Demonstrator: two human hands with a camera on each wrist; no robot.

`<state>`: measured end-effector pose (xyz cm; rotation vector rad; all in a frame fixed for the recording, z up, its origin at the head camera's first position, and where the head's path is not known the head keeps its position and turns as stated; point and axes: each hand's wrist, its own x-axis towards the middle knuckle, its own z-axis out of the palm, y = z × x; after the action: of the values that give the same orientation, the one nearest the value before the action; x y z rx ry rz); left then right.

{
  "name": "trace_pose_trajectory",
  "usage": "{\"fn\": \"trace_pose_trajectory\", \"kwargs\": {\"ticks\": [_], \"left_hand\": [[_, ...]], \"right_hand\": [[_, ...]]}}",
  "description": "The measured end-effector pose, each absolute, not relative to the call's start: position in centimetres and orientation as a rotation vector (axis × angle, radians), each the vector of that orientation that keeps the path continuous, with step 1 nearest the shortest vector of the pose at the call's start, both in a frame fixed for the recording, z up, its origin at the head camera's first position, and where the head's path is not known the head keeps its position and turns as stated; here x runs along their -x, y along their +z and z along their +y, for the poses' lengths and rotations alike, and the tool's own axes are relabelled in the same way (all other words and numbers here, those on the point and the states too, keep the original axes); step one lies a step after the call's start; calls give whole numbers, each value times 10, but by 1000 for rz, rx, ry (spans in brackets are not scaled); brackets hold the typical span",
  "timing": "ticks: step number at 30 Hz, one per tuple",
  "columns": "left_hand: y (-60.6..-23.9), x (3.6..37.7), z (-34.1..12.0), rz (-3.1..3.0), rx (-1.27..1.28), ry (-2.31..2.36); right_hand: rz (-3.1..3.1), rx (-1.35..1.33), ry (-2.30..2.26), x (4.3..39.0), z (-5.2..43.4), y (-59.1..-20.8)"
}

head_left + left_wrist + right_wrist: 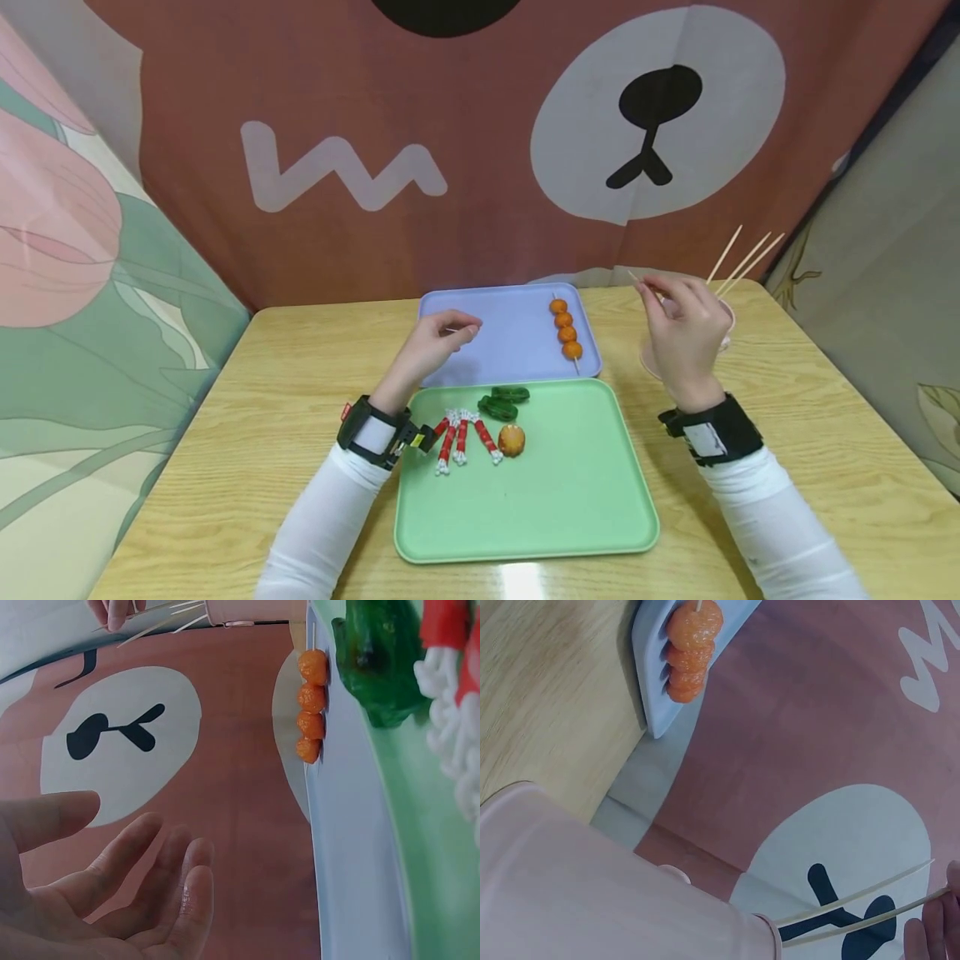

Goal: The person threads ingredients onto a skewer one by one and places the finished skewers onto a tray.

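Green tray [570, 508] near; right hand [686, 333] pinches skewer [645, 287].

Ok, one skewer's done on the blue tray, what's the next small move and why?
Probably lift the bamboo stick that the right hand pinches clear of the pink cup and bring it toward the green tray, where loose pieces lie. The left hand hovers with nothing in it.

Two trays [525, 533] — three red-white sticks [461, 440]
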<state>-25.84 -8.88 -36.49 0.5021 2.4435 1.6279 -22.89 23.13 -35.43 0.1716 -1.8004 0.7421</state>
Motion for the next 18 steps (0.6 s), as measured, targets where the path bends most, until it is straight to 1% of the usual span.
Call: {"fn": "trace_pose_trajectory", "kwargs": {"ticks": [11,18], "left_hand": [[-363,259,-87,2448,-498,1633],[-359,260,-85,2429,-476,1645]], "right_hand": [[-1799,-159,731,226,229,-349],[-1762,-162,737,218,230,-338]]}}
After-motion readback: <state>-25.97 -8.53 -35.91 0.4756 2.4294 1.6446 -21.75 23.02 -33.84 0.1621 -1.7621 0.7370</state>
